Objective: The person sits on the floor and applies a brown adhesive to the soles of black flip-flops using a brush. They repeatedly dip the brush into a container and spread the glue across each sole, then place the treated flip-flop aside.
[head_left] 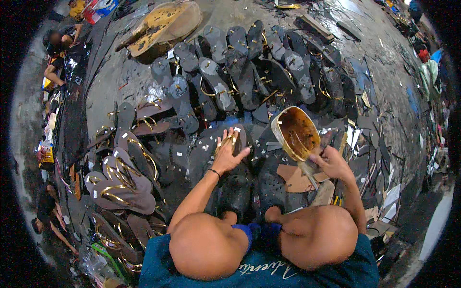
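Note:
My left hand (226,154) rests flat with fingers stretched over a dark flip-flop (240,130) with a gold strap, just in front of my shoes. My right hand (332,165) grips the near right corner of a cut-open plastic container (280,137), thumb on its rim and the other fingers mostly hidden. Brown, glue-like residue coats the container's inside. Below it, a stick-like piece (308,176) slants down; whether my right hand touches it I cannot tell.
Rows of grey soles (240,72) lie ahead. Brown flip-flops (122,194) with gold straps are piled at the left. A large stained basin-like piece (165,26) lies at the back. Cardboard scraps (294,178) lie by my black clogs (272,192). Another person (57,60) is at far left.

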